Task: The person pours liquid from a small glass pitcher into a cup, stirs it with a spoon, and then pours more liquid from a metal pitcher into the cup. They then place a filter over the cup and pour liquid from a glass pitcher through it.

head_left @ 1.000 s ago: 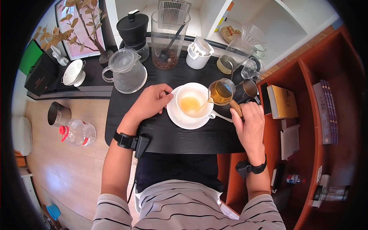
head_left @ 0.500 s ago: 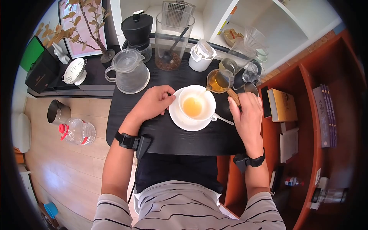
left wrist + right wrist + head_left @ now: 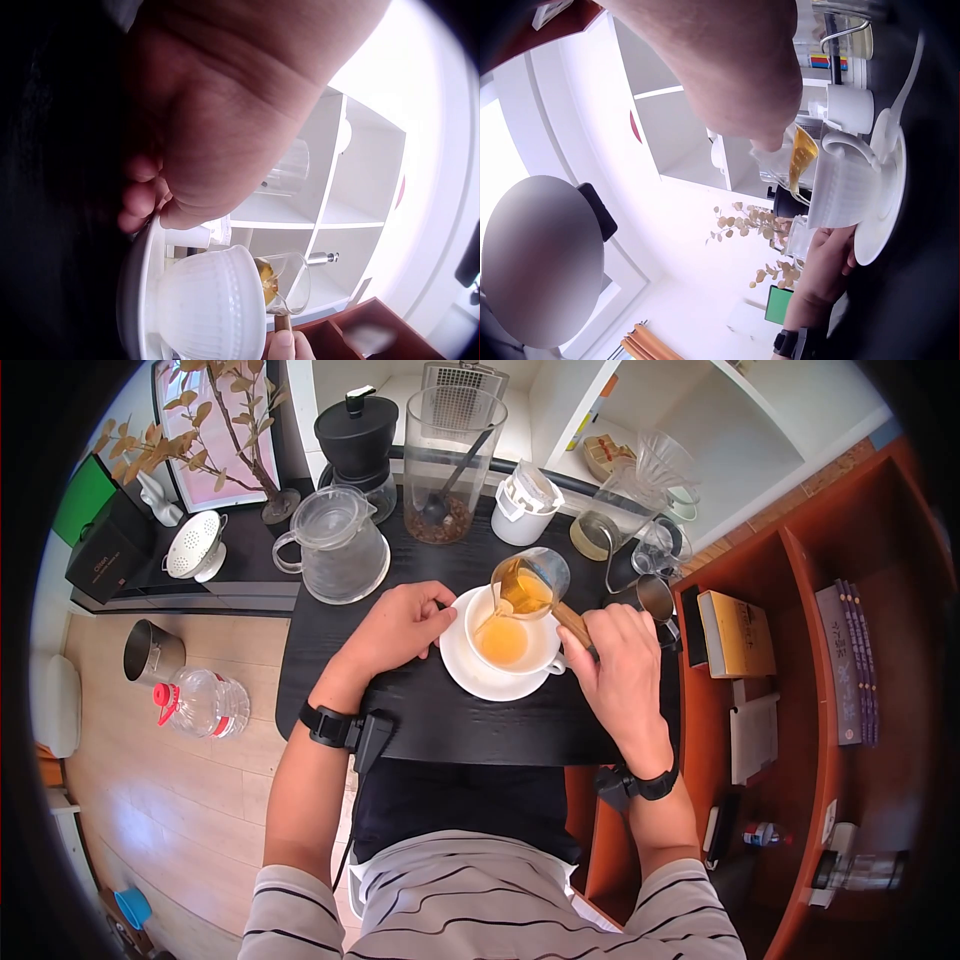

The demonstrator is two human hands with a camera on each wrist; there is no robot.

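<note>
A white cup (image 3: pixel 545 647) with amber liquid inside stands on a white saucer (image 3: pixel 456 668). My left hand (image 3: pixel 402 624) pinches the saucer's left edge between thumb and fingers, as the left wrist view also shows. My right hand (image 3: pixel 624 665) grips the wooden handle (image 3: pixel 574 628) of a small glass pitcher (image 3: pixel 535 578), which is tilted over the cup's far side. Amber liquid runs from its spout into the cup. In the right wrist view a white spoon (image 3: pixel 887 129) lies on the saucer beside the cup's handle (image 3: pixel 849 142).
Along the table's back stand a glass server (image 3: pixel 335 550), a black hand grinder (image 3: pixel 355 440), a tall glass jar (image 3: pixel 450 460) holding brown bits and a black scoop, and a white canister (image 3: pixel 522 520). Glassware and a metal cup (image 3: pixel 655 600) crowd the right edge, near a red-brown bookshelf (image 3: pixel 790 575).
The pitcher first shifted away toward the cup's far right rim, then came left over the cup, tilted further. My right hand moved left with it. My left hand stays at the saucer.
</note>
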